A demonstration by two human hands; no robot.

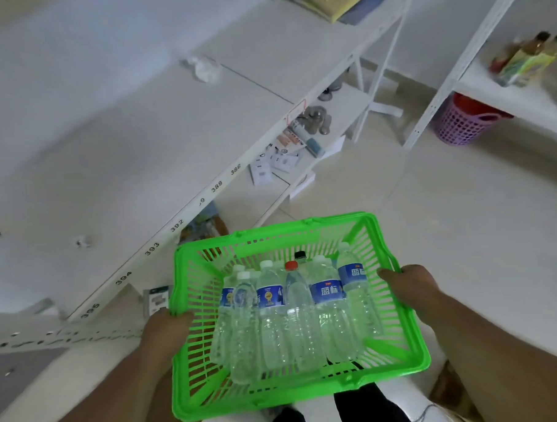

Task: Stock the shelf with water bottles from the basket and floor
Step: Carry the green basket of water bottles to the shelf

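Note:
I hold a bright green plastic basket [401, 352] in front of me, above the floor. My left hand [167, 327] grips its left rim and my right hand [411, 288] grips its right rim. Inside lie several clear water bottles [272, 319], most with blue labels and white caps; one has a red cap [291, 265] and one a black cap [300, 255]. The white shelf [134, 159] runs diagonally on my left, its front edge marked with numbers.
A lower shelf level holds small packets and jars [311, 123]. A second white rack [476, 84] at the right carries bottles [526, 59], with a purple basket [461, 123] under it. Pale floor tiles spread between the racks. Folded yellow and blue items [341, 0] lie at the shelf's far end.

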